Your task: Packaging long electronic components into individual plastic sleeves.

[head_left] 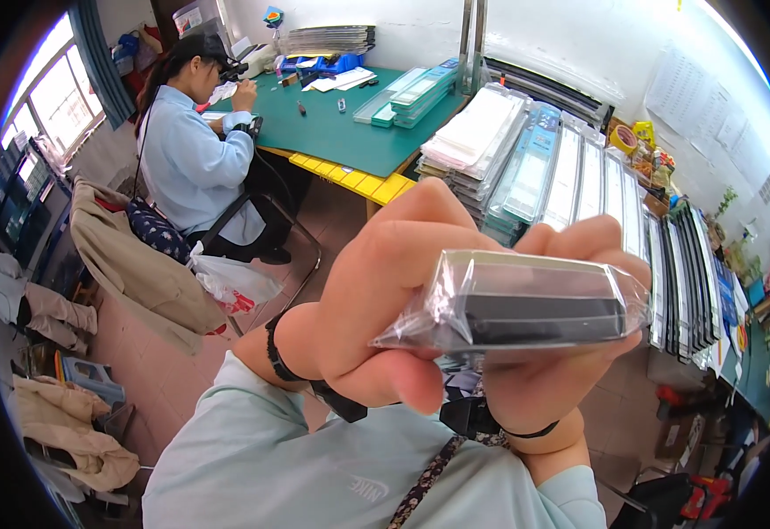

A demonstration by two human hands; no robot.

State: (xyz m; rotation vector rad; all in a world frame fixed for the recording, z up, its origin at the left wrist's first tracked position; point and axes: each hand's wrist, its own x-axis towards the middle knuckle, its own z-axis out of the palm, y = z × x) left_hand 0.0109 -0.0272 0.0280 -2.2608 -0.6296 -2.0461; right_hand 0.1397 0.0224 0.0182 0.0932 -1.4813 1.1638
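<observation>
Close to the camera, near centre, both hands grip a small flat box in clear plastic wrap (535, 304). Left hand (385, 300) curls around its left end; right hand (570, 370) supports it from underneath and behind. It looks light and rigid, its film slippery and crinkly, so holding the ends seems safest. Its body is dark with pale edges. Farther left, a seated person works at a green bench (341, 132).

Bright window daylight; fisheye-bent edges
</observation>
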